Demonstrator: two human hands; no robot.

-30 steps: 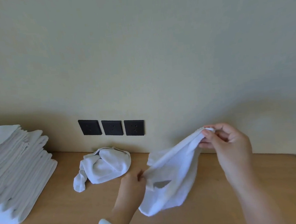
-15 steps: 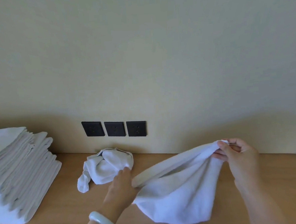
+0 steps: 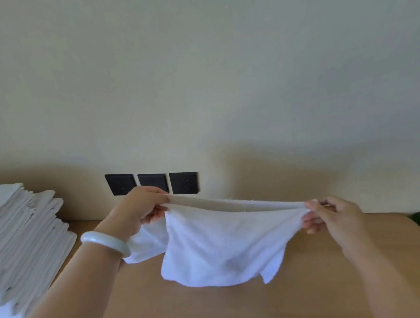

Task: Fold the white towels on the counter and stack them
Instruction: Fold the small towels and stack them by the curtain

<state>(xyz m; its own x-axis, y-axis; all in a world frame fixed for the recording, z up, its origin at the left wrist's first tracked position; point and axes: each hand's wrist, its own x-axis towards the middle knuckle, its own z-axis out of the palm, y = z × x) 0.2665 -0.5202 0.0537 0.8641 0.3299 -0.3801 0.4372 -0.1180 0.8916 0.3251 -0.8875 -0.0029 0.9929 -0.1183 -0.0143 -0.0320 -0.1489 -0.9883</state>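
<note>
I've got the left hand (image 3: 143, 207) pinching 1 top corner of the white towel (image 3: 221, 244) and the right hand (image 3: 330, 215) pinching the other. The edge is taut above the counter (image 3: 237, 304), so the cloth hangs flat for folding. The folded stack (image 3: 25, 244) waits at far left.

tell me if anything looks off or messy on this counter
The stack of folded towels at the left looks askew: its layers step outward instead of lining up. The towel stretched between the left hand and right hand is simply not yet folded. Nothing looks spilled or damaged.
</note>
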